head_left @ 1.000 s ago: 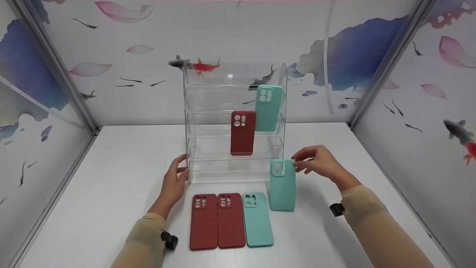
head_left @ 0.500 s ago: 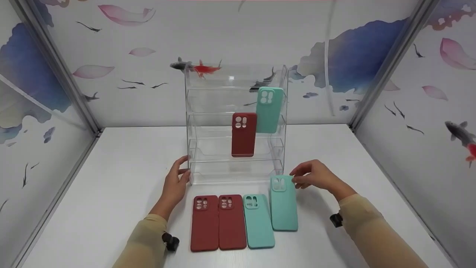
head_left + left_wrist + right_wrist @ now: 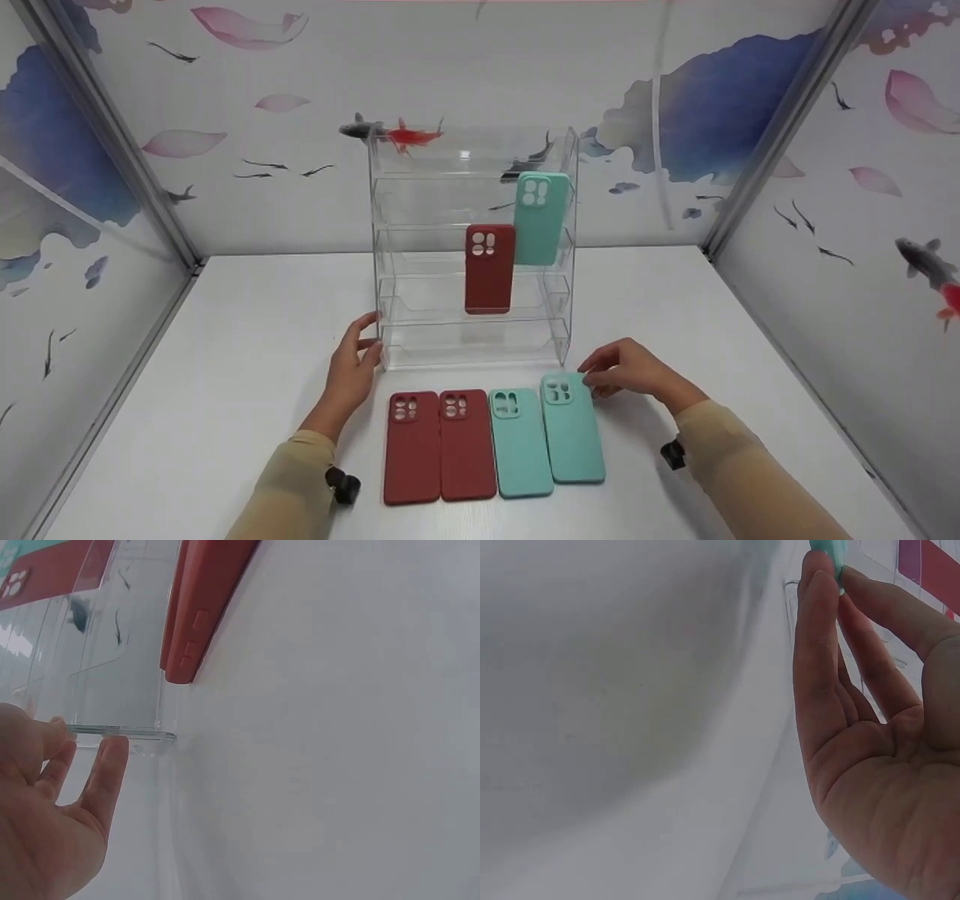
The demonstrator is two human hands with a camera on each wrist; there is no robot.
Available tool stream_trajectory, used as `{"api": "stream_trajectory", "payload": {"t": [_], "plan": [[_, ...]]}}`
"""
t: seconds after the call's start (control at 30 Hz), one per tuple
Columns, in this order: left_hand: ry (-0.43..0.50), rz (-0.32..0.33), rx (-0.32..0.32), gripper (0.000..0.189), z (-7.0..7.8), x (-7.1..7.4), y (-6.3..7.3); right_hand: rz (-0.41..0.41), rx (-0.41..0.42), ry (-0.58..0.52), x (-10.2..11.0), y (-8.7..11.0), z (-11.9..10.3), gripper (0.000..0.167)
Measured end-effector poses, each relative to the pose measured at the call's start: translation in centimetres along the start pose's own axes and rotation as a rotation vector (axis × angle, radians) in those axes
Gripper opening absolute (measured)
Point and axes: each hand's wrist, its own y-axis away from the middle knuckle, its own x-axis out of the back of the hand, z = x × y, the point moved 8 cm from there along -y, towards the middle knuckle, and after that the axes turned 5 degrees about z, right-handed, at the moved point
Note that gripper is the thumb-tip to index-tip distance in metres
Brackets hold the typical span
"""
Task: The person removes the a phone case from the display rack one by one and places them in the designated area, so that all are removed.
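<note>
My right hand point(image 3: 624, 369) pinches a mint-green phone case point(image 3: 574, 427) by its top right corner, low over the table beside another mint phone case point(image 3: 520, 442). In the right wrist view, only a small end of the pinched phone case point(image 3: 829, 550) shows between the thumb and fingertips. My left hand point(image 3: 354, 367) rests its fingertips against the left side panel of a clear acrylic display rack point(image 3: 442, 356); its fingers are fairly straight in the left wrist view. Two dark red phone cases point(image 3: 412, 457) lie side by side to the left of the mint ones, before the rack.
Inside the tiered rack stand a red phone case point(image 3: 490, 277) near the middle and a mint phone case point(image 3: 541, 225) higher at the right. Patterned panels point(image 3: 465, 67) enclose the white table point(image 3: 247, 315) at the back and sides.
My right hand has moved down and toward me, bringing the mint phone case from upright beside the rack to the right end of the row. My left hand has stayed at the rack.
</note>
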Motion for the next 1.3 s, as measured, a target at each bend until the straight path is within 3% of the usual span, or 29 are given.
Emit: {"api": "stream_trajectory", "payload": {"t": [0.3, 1.3], "plan": [[0.003, 0.008, -0.008, 0.052, -0.1, 0.0, -0.1, -0.008, -0.014, 0.009, -1.2, 0.0, 1.2, 0.021], [0.004, 0.007, -0.002, 0.053, 0.0, -0.1, 0.0, 0.058, -0.089, -0.023, -1.5, 0.2, 2.0, 0.018]]}}
